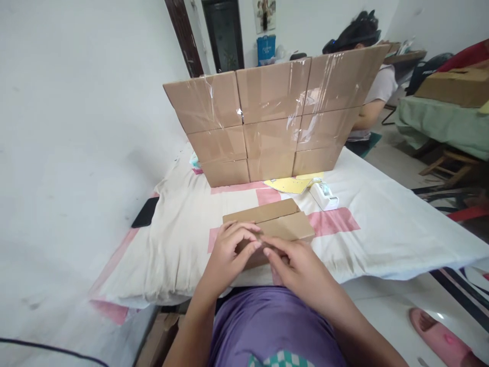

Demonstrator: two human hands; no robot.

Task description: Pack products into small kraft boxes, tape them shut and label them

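Observation:
A small closed cardboard box (pixel 286 226) lies on the cloth-covered table right in front of me, a seam running along its top. Over its near edge my left hand (pixel 237 244) is curled, thumb and fingers drawn together. My right hand (pixel 288 257) meets it from the other side in a pinch, index finger and thumb close to the left fingertips. Whatever sits between the fingertips is too small to make out. Beyond the box, to the right, stands a white tape dispenser (pixel 324 196).
A tall wall of taped cardboard boxes (pixel 271 102) stands at the table's far side. Yellow paper (pixel 288 184) lies at its foot. A black phone (pixel 145 212) rests at the left edge. Another person (pixel 376 94) sits behind the boxes, and a pink slipper (pixel 439 336) is on the floor.

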